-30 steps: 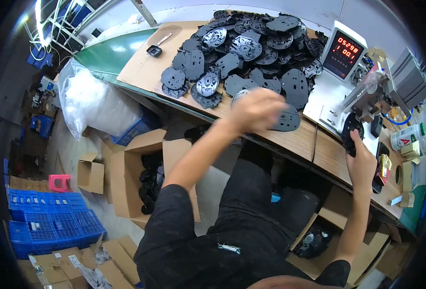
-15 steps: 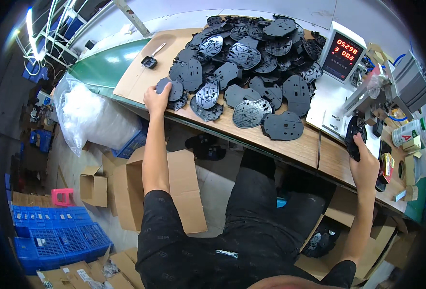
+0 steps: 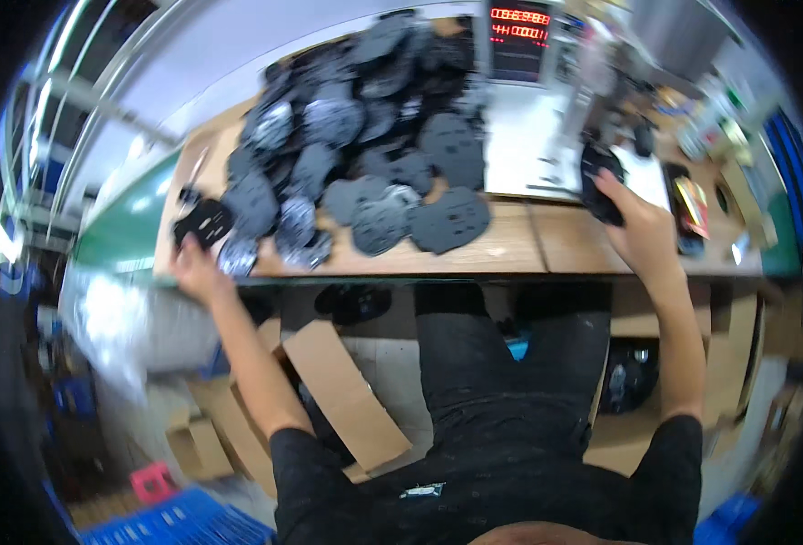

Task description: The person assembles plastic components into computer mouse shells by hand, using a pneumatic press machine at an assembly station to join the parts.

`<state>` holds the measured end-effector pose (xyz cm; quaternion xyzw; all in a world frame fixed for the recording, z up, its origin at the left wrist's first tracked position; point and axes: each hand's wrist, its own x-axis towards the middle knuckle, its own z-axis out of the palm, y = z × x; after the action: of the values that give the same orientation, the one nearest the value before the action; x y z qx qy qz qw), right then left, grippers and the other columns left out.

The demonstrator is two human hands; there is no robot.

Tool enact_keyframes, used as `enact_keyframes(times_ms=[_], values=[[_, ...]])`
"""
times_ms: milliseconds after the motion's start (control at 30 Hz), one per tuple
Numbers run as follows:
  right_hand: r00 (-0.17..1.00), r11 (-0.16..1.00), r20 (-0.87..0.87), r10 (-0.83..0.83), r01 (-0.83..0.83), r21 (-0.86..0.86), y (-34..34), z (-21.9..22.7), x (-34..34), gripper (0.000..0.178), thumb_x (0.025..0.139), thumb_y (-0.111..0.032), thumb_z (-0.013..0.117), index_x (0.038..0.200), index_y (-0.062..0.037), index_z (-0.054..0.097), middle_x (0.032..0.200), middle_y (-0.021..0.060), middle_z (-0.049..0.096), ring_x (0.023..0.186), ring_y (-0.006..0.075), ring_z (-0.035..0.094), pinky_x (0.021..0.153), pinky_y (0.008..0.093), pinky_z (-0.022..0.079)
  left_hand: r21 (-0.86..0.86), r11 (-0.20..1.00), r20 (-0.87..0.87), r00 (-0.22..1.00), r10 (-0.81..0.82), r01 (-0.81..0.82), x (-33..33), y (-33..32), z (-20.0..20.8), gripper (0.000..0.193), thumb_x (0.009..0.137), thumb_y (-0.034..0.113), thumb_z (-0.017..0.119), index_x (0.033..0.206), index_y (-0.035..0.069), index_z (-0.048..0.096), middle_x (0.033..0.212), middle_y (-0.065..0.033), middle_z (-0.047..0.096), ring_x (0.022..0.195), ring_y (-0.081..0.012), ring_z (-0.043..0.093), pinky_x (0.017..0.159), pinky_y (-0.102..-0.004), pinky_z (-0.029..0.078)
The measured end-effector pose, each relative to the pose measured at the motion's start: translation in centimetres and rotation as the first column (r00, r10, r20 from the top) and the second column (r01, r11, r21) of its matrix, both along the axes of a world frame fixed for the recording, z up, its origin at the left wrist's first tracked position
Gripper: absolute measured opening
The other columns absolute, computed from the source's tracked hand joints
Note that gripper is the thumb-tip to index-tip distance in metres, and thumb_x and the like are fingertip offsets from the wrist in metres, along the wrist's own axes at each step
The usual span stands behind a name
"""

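Near the left end of the table, my left hand (image 3: 200,271) is closed on the edge of a rounded black plastic plate (image 3: 205,218) with slots in it. Another plate (image 3: 238,255) lies right beside those fingers. At the right, my right hand (image 3: 642,222) pinches the near end of a dark oval plastic part (image 3: 601,186), which sits under the head of a bench machine (image 3: 592,82). A large heap of similar black plates (image 3: 338,123), some shiny with ribs, covers the cardboard between both hands. Motion blurs fine detail.
A counter box with red digits (image 3: 519,41) stands behind the machine's white base (image 3: 524,136). Small boxes (image 3: 692,207) and a white bottle (image 3: 705,132) are at the right. Below the table are open cartons (image 3: 347,395), a clear plastic bag (image 3: 120,327) and a blue crate (image 3: 174,522).
The view has swung, shifting the table leftward and levelling it. My left hand has lifted its plate from the heap's left edge. My right hand still holds its part at the machine.
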<state>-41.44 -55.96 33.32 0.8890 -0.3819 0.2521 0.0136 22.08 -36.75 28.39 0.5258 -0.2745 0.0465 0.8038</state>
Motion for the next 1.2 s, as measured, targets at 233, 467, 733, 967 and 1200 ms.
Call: enact_keyframes(times_ms=[233,467,733,967,1200], values=[[0.999,1.000,-0.028,-0.024,0.024,-0.009,0.0,-0.7,0.4,0.051,0.069,-0.005,0.069,0.119,-0.0102,0.064,0.124,0.0093,0.067,0.082,0.0276,0.072,0.073,0.0366,0.058,0.214,0.964,0.211,0.956,-0.205,0.159,-13.5,-2.3,4.4,0.028,0.091,-0.007,0.062,0.115,0.000,0.049,0.112,-0.0155,0.063,0.103,-0.0227,0.063,0.090,-0.0339,0.053],[0.999,0.999,-0.035,-0.028,0.027,-0.038,0.1,-1.1,0.3,0.036,0.074,-0.010,0.072,0.109,-0.0062,0.064,0.125,0.0122,0.066,0.080,0.0267,0.072,0.066,0.0375,0.058,0.493,0.757,0.775,0.180,-0.606,0.428,-29.9,-9.0,5.2,0.024,0.073,-0.012,0.070,0.085,0.003,0.056,0.101,-0.0165,0.072,0.098,-0.0327,0.071,0.087,-0.0416,0.058],[0.950,0.993,0.291,-0.113,0.096,0.075,1.3,1.5,-1.9,0.027,0.075,-0.006,0.067,0.101,-0.0107,0.069,0.094,0.0126,0.073,0.080,0.0320,0.070,0.069,0.0377,0.056,0.524,0.730,0.845,-0.163,-0.509,0.439,-38.8,-15.6,5.2,0.019,0.074,-0.007,0.068,0.083,0.002,0.055,0.107,-0.0128,0.071,0.101,-0.0310,0.069,0.086,-0.0393,0.058],[0.696,0.830,0.476,-0.538,0.337,0.444,11.6,-1.0,-13.4,0.034,0.073,0.007,0.065,0.106,-0.0015,0.068,0.099,0.0169,0.073,0.092,0.0273,0.073,0.077,0.0311,0.054,0.473,0.776,0.875,-0.119,-0.469,0.418,-42.2,-18.9,3.9,0.014,0.078,0.000,0.068,0.083,0.002,0.055,0.106,-0.0106,0.071,0.101,-0.0290,0.068,0.085,-0.0381,0.058],[0.555,0.453,-0.025,-0.832,0.704,0.547,19.4,-11.8,-23.5,0.039,0.077,-0.005,0.071,0.116,-0.0035,0.066,0.102,0.0217,0.070,0.093,0.0391,0.068,0.079,0.0355,0.053,0.585,0.748,0.800,-0.072,-0.596,0.313,-44.5,-18.4,4.8,0.021,0.071,-0.007,0.071,0.083,0.004,0.057,0.108,-0.0100,0.072,0.103,-0.0277,0.070,0.087,-0.0369,0.058]])
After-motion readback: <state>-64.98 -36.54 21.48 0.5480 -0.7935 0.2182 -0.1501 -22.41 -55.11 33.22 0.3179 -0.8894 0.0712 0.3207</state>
